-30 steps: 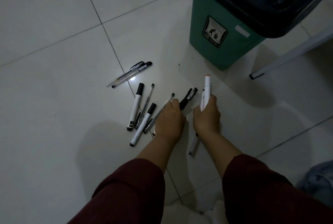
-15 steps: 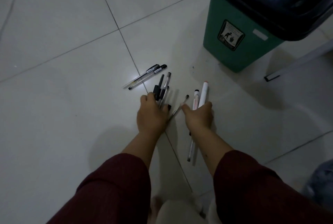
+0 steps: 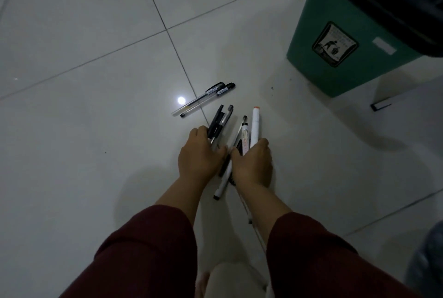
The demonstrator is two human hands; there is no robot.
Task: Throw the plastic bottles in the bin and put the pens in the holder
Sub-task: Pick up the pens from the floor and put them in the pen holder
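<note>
Taking the green plastic bin with the black liner (image 3: 335, 58) at upper right as the landmark, everything else sits to its left on the pale glossy tiled floor (image 3: 84, 130). Farthest left of the bin, near a bright spot of reflected light, two clear-barrelled pens with black caps (image 3: 203, 100) lie side by side, touching, apart from both hands and with nothing over them.

Nearer the bin, the left hand (image 3: 200, 156) is pressed down on the floor, fingers curled over a cluster of dark and grey pens (image 3: 219, 121) whose tips fan out beyond the knuckles; the hand hides their lower ends, so how many it grips is unclear. Just beside it, almost touching, the right hand (image 3: 251, 163) is closed around a white marker with an orange tip (image 3: 255, 125) and a slimmer white pen with printed lettering (image 3: 245, 139), both pointing toward the bin. A white marker with a black end (image 3: 223, 185) sticks out back between the two wrists, and its upper part is covered by the hands.

Dark red sleeves (image 3: 148, 249) cover both forearms. Below the bin, a white bar with a dark end (image 3: 381, 106) rests on the floor. The bin's front carries a litter-symbol sticker (image 3: 334, 44). No pen holder shows.
</note>
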